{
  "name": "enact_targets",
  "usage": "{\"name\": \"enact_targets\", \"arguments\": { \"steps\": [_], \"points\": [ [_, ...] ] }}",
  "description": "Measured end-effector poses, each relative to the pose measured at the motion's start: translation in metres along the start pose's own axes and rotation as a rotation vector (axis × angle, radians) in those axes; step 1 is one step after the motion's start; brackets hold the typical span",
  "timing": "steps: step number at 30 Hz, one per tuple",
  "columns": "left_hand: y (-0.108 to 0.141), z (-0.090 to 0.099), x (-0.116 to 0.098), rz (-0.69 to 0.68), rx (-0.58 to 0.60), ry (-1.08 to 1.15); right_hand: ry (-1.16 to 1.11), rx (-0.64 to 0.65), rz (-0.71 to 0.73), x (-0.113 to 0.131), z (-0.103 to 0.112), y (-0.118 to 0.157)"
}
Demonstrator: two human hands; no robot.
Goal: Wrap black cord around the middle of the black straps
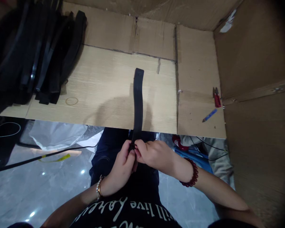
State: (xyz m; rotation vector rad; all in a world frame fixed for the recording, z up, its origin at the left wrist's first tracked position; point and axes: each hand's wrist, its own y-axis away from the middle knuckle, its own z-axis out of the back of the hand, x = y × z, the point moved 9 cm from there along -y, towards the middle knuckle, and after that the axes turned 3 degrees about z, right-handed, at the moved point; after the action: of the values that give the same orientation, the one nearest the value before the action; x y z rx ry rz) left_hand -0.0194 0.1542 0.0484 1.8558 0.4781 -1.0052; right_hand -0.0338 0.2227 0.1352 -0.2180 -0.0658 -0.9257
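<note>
The left hand point(122, 167) and right hand point(154, 154) meet at the near end of a black strip point(138, 101), both pinching it with curled fingers that hide that end and whatever small dark piece lies between the thumbs. From there the strip runs away over the edge of the pale board point(104, 76), its far end in plain view; beyond to the left, a heap of dark strips point(38, 57) is cut off by the frame, its pieces hard to separate, near a thin loop point(71, 101).

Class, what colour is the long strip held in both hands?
The strip is black, seen best in the head view.
</note>
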Motion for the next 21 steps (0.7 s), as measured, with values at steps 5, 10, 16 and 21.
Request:
{"name": "enact_targets", "arguments": {
  "steps": [5,10,16,21],
  "points": [
    [0.002,-0.002,0.001,0.013,0.018,0.006,-0.058,0.041,0.021,-0.001,-0.007,0.003],
    [0.005,-0.004,0.0,-0.001,0.051,-0.002,-0.112,-0.001,-0.009,-0.004,-0.001,0.004],
    [0.008,-0.004,0.0,0.047,0.118,0.215,-0.253,0.006,-0.068,-0.007,0.002,0.011],
    [0.007,-0.002,0.003,0.016,0.11,0.293,-0.397,0.033,-0.141,-0.012,-0.006,0.02]
  ]
}}
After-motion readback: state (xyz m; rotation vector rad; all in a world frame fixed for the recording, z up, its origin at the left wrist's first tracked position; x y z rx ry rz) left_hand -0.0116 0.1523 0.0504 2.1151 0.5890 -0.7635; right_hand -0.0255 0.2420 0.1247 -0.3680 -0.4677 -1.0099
